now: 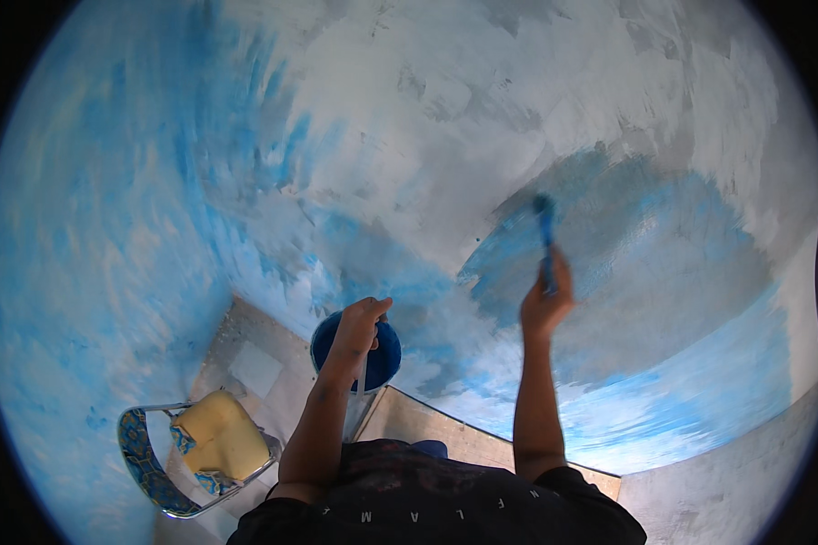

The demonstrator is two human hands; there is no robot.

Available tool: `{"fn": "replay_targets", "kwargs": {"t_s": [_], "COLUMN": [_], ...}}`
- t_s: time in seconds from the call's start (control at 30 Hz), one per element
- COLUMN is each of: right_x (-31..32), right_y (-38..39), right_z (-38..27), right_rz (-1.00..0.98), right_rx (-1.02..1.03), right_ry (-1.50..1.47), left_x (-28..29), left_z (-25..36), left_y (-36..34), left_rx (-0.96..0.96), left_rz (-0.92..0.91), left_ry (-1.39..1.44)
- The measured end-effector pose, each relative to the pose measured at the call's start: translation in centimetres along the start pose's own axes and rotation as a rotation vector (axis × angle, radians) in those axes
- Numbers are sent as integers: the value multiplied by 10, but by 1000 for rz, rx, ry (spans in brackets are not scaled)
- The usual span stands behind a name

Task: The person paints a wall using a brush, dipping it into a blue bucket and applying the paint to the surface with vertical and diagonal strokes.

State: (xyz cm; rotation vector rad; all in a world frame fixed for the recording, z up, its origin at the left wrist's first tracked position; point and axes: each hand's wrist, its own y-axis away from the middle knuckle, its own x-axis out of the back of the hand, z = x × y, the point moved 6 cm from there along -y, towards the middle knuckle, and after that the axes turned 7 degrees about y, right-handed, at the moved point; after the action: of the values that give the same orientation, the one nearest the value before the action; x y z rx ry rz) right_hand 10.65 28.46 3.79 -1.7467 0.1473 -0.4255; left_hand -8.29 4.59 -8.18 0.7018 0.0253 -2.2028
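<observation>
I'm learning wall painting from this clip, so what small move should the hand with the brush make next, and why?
Probably a short stroke up and to the right. The right hand holds the paintbrush with its tip on the upper left edge of a fresh dark blue patch, and bare grey-white wall lies just above. The left hand holds the blue paint bucket close by.

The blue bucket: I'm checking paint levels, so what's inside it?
Its inside cannot be seen: the left hand covers the top of the blue bucket, and only the outer wall shows.
</observation>
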Motion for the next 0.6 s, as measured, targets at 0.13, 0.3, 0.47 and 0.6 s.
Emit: {"fn": "replay_targets", "kwargs": {"t_s": [0.13, 0.3, 0.47, 0.6], "right_x": [-59, -61, -5, -32], "right_y": [129, 88, -39, 18], "right_z": [3, 21, -21, -15], "right_rz": [-491, -494, 1, -31], "right_rx": [-66, -48, 59, 144], "right_ry": [-103, -121, -117, -49], "left_x": [2, 6, 23, 26], "left_z": [6, 8, 11, 11], "left_y": [1, 3, 9, 9], "left_rx": [-14, -59, -67, -67], "left_rz": [-8, 3, 31, 64], "left_ry": [52, 47, 70, 71]}}
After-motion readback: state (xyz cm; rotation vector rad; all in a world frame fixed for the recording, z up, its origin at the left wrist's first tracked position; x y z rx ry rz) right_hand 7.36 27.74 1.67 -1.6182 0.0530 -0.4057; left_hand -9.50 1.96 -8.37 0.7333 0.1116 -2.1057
